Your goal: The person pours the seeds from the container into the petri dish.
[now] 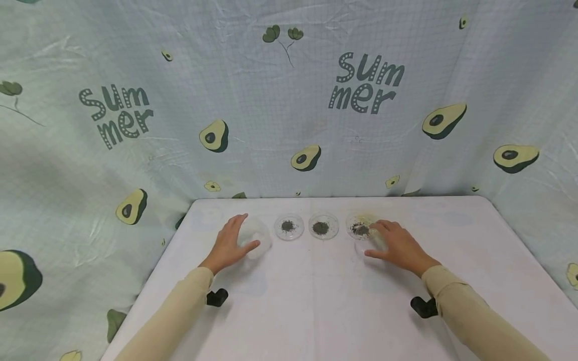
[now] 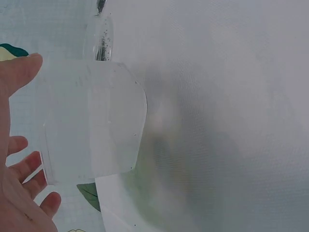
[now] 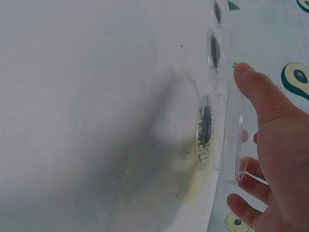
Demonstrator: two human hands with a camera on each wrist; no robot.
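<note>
Near the far left, my left hand (image 1: 229, 245) holds a clear plastic container (image 1: 258, 239) between thumb and spread fingers. Seen from the left wrist, the see-through container (image 2: 101, 121) reaches from the thumb tip to the fingers. My right hand (image 1: 398, 246), toward the right, holds a clear round lid (image 3: 235, 130) by its rim, thumb on one side and fingers on the other. Close by it is a petri dish (image 3: 205, 133) of dark flakes, with a yellowish tint at its far edge in the head view. Two more petri dishes, a left one (image 1: 289, 227) and a middle one (image 1: 323, 226), contain dark bits.
The dishes stand in a row near the back edge of the white table (image 1: 316, 301). Behind it hangs a pale curtain (image 1: 253, 100) printed with avocados and lettering. A few dark specks (image 3: 188, 152) lie on the tabletop near the right dish.
</note>
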